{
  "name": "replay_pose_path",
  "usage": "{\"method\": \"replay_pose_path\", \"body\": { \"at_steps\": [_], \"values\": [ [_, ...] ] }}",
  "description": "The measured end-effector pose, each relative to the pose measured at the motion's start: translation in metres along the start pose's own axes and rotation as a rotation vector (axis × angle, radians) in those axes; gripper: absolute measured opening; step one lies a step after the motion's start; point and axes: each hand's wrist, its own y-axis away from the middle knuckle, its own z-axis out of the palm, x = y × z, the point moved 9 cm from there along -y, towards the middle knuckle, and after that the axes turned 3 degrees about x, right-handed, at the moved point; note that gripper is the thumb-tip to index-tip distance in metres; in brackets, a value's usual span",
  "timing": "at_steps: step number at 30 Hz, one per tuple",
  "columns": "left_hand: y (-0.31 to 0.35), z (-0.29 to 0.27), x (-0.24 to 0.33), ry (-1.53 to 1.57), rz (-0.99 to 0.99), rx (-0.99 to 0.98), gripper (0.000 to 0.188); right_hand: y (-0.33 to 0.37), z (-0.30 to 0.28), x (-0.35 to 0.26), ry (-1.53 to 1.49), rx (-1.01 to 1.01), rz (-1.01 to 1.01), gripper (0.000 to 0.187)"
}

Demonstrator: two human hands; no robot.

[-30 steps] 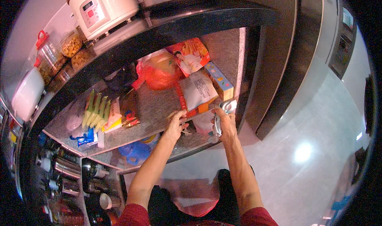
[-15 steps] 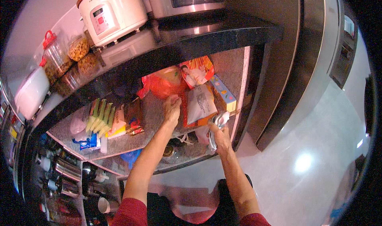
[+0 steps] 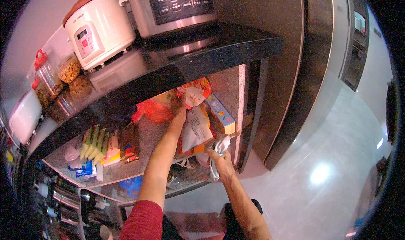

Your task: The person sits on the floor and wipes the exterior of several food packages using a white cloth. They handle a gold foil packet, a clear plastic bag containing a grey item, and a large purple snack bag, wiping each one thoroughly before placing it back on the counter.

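My left hand point(image 3: 180, 105) reaches deep into the cabinet's upper shelf, between a red plastic bag point(image 3: 154, 112) and a red-and-white packet point(image 3: 195, 94). Its fingers are dark and partly hidden there, so their grip does not show. Closer to the shelf's front edge, my right hand point(image 3: 223, 166) is closed around a crumpled white-and-grey bundle point(image 3: 219, 149); whether that is cloth or plastic I cannot tell. A pale bag with printing point(image 3: 196, 130) lies between my hands. Right of it rests a long blue box point(image 3: 220, 113) with a yellow end.
Green-and-cream packs point(image 3: 93, 145) and a blue-and-white packet point(image 3: 84, 169) occupy the shelf's left. Overhead juts a black countertop edge point(image 3: 168, 73), bearing a white cooker point(image 3: 101, 33), a steel cooker point(image 3: 177, 8) and jars point(image 3: 69, 69). A dark tall panel point(image 3: 287, 84) stands to the right.
My left hand has gone deeper, from the red bag toward the red-and-white packet. The view has shifted, so the cabinet sits lower and further left. My right hand keeps hold of the bundle.
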Motion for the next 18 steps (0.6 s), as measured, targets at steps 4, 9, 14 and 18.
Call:
{"method": "replay_pose_path", "body": {
  "at_steps": [4,9,14,18],
  "values": [
    [-0.065,-0.051,-0.014,0.203,0.059,0.106,0.032,0.002,0.033,-0.001,0.032,-0.130,-0.070,0.029],
    [0.009,0.027,0.026,0.203,-0.076,0.089,0.031,-0.006,-0.016,0.003,0.064,0.043,-0.046,0.033],
    [-0.101,-0.078,0.022,0.516,0.062,0.052,0.035,0.011,0.051,0.000,0.035,-0.152,-0.011,0.029],
    [-0.008,-0.005,0.052,0.864,-0.114,-0.223,0.034,-0.010,-0.006,0.000,0.012,0.016,-0.115,0.023]
  ]
}}
